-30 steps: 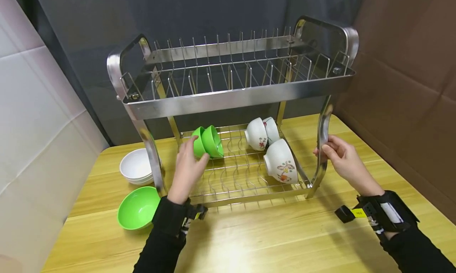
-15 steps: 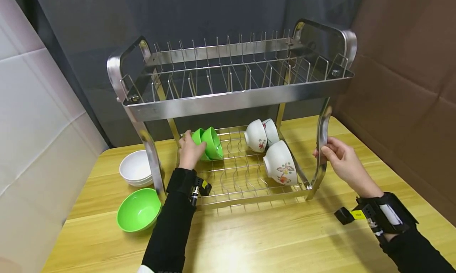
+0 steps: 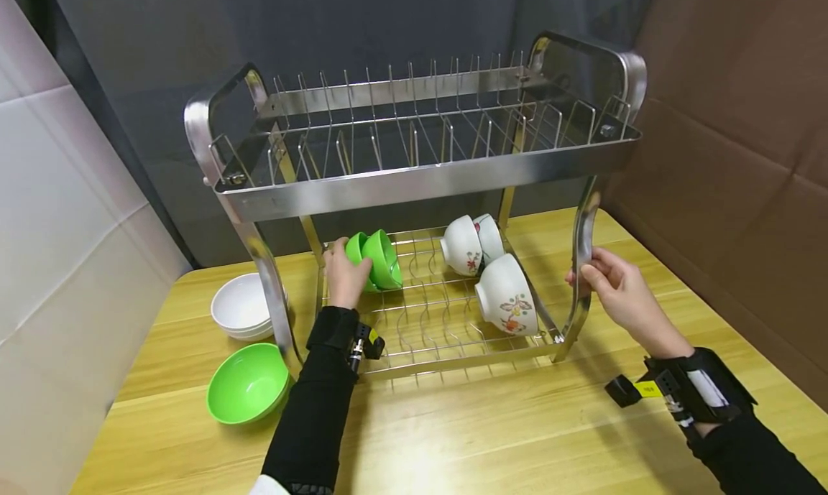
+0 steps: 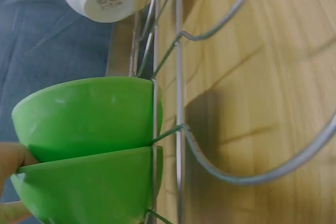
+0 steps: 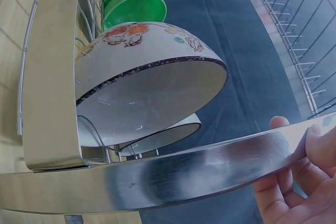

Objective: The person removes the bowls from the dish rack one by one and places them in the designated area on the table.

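Note:
Two green bowls [image 3: 383,259] stand on edge, one against the other, at the left of the lower tier of a metal dish rack [image 3: 420,180]. My left hand [image 3: 346,276] is at their left side and pinches the rim of the left green bowl [image 4: 86,187]; some of its fingers are hidden behind the bowl. Curled around the rack's right upright [image 3: 584,240], my right hand [image 3: 617,288] holds it between thumb and fingers. White floral bowls, one large [image 3: 509,297] and two smaller [image 3: 462,247], lean at the right of that tier.
Left of the rack, a stack of white bowls [image 3: 242,304] sits behind a larger green bowl [image 3: 249,384] on the wooden table [image 3: 466,430]. Upright wires line the upper tier. A brown wall [image 3: 731,143] rises at the right, a pale wall [image 3: 71,215] at the left.
My left hand has reached from in front of the green bowls to their left side and taken hold of a rim. The right hand keeps its hold on the upright.

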